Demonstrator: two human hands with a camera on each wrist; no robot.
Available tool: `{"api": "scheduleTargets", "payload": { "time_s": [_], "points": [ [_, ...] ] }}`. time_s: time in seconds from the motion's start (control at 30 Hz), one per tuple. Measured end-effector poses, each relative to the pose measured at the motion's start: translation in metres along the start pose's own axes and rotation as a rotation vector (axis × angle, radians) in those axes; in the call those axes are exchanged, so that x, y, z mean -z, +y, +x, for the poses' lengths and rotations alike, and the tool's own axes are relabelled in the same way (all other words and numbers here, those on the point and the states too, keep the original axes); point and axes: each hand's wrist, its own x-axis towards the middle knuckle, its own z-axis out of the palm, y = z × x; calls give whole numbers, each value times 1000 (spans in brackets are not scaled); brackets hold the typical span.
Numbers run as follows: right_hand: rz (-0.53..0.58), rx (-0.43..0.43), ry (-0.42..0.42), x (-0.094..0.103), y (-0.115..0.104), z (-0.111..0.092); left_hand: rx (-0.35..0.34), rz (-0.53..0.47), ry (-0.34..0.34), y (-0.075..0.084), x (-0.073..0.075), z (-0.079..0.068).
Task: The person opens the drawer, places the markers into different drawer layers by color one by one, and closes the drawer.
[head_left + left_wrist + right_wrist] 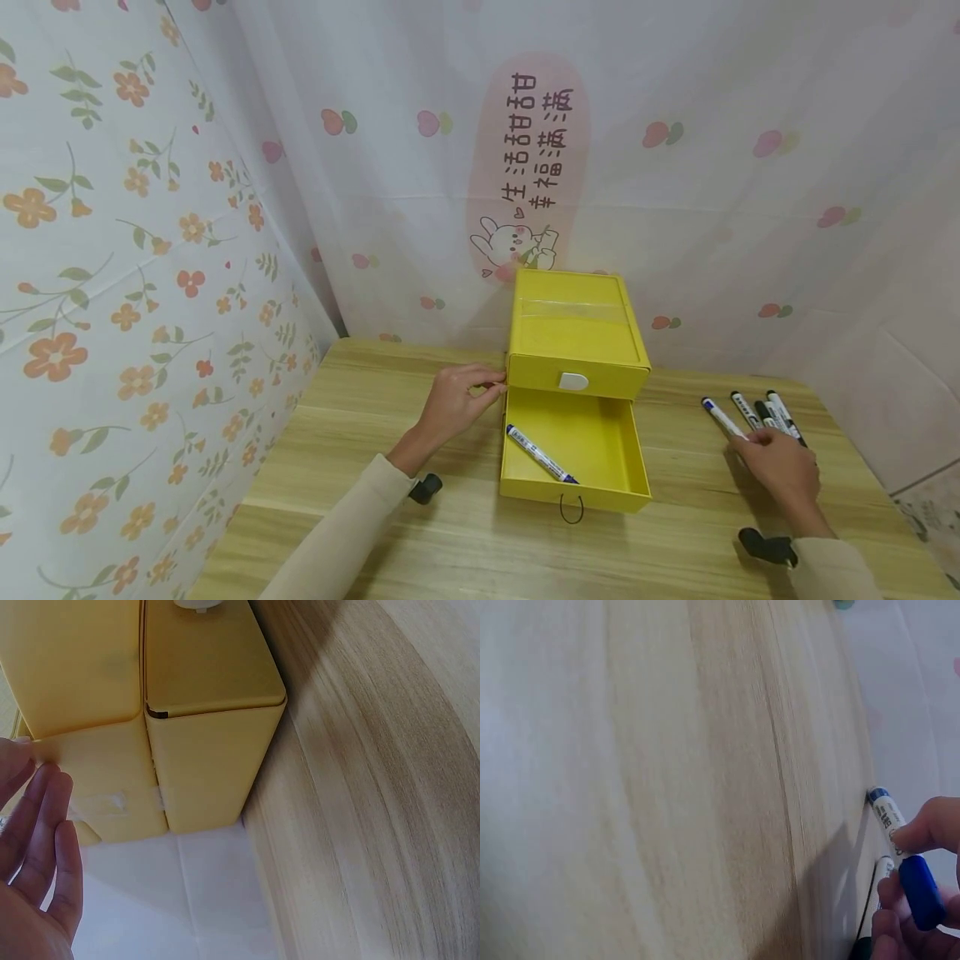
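A yellow two-drawer box [577, 321] stands at the back of the table. Its lower drawer [573, 498] is pulled out and carries a blue-capped marker [542, 454], lying slantwise. My left hand [459, 402] is at the box's left side, fingertips at its edge; the left wrist view shows the fingers [56, 814] nearly straight against the yellow wall. On the right, my right hand [780, 468] pinches a white marker [722, 417] with blue ends between thumb and fingers. In the right wrist view, its blue cap [922, 892] sticks out past the fingers.
Several more markers [763, 414] lie just beyond my right hand, some with black caps. The upper drawer is closed and has a white knob [573, 381]; a black loop pull [572, 508] hangs from the lower one. Patterned curtains [420, 208] rise behind the wooden table [450, 533].
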Motion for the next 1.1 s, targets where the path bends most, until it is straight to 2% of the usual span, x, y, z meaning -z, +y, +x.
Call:
{"api": "scheduleTargets", "payload": {
  "time_s": [0.13,0.37,1.1],
  "points": [
    [22,-15,21,-1,-3,-3,-6,18,3,1,0,0],
    [63,-38,39,-1,-9,-7,46,40,-19,1,0,-1],
    [102,112,119,1,-34,-23,15,40,-2,2,1,0]
  ]
}}
